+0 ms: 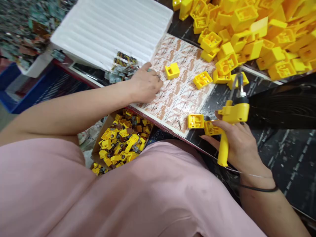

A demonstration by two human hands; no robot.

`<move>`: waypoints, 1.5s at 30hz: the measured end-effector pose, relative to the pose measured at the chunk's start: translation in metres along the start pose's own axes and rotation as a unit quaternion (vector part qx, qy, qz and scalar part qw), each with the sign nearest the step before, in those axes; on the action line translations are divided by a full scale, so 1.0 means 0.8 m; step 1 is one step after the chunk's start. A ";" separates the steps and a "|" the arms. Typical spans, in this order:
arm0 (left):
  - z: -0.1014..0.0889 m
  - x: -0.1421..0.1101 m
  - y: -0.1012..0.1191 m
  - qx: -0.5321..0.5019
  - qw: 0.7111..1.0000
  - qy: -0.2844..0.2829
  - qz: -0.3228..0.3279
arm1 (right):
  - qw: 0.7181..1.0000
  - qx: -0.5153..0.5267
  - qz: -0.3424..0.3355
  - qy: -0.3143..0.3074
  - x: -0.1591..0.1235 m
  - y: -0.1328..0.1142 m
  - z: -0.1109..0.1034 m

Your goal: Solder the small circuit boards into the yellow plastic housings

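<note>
- Along the near right of the black table [283, 158]: right hand [237, 141] closed around a yellow electric screwdriver [235, 113], handle slanting down across the palm, tip pointing away from the body.
- Thumb of same hand stretched out sideways, just below a yellow case [209, 127] partly hidden behind the hand.
- Immediately left, at the near right corner of the patterned sheet [182, 95]: second case [196, 121], hollow side up.
- On the sheet's left part: left hand [147, 82], back upward, fingers bent; cannot tell from this angle whether anything pinched beneath.
- Just beside left hand: cluster of small metal parts [123, 70], by the near corner of a white foam slab [108, 29].
- Farther back on the sheet: two single cases, one near the left hand [172, 71], one closer to the heap [202, 80].
- Upper right: large heap of yellow cases [247, 36].
- Below the table edge: cardboard box [97, 144] full of yellow pieces [120, 141], dark bits mixed in.
- Far left: blue basket [10, 82], mound of metal scraps [19, 29] above.
</note>
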State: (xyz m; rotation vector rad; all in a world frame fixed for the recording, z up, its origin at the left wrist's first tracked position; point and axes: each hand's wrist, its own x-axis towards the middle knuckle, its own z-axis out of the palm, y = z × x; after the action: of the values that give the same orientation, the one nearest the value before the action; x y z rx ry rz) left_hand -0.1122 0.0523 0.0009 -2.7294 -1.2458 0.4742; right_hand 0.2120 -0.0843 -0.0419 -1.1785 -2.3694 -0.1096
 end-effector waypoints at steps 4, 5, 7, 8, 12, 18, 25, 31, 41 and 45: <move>-0.001 -0.005 -0.020 -0.029 0.995 0.080 -0.043 | 0.999 0.020 0.018 -0.030 0.008 -0.008 0.003; -0.004 -0.007 -0.029 -0.057 0.992 0.096 -0.066 | 0.999 0.026 0.018 -0.040 0.011 -0.009 0.005; -0.012 -0.011 -0.047 -0.128 0.979 0.115 -0.108 | 0.998 0.044 0.012 -0.053 0.018 -0.011 0.010; -0.018 -0.012 -0.055 -0.171 0.969 0.129 -0.127 | 0.997 0.058 0.005 -0.058 0.022 -0.012 0.013; -0.044 -0.014 -0.066 -0.332 0.903 0.219 -0.164 | 0.994 0.088 -0.015 -0.059 0.039 -0.021 0.028; -0.058 0.018 -0.021 -0.496 0.826 0.266 -0.023 | 0.999 0.008 0.037 0.021 0.044 -0.046 0.047; 0.028 -0.008 0.049 -0.256 0.942 0.208 0.068 | 0.998 0.060 0.020 0.024 0.032 -0.045 0.042; 0.050 -0.040 0.064 -0.256 0.943 0.204 0.065 | 0.990 0.087 0.062 0.095 0.021 -0.042 0.003; 0.033 0.011 0.101 -0.244 0.963 0.103 -0.051 | 0.992 0.061 0.072 0.080 -0.017 -0.043 -0.031; 0.034 0.006 0.099 -0.356 0.925 0.124 -0.051 | 0.991 0.079 0.055 0.089 -0.022 -0.040 -0.030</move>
State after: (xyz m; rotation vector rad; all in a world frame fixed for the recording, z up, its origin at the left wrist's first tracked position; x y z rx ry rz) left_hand -0.0612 0.0030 -0.0435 -3.0940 -1.7287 -0.4216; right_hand 0.2061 -0.1238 -0.0246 -1.1690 -2.1126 0.0085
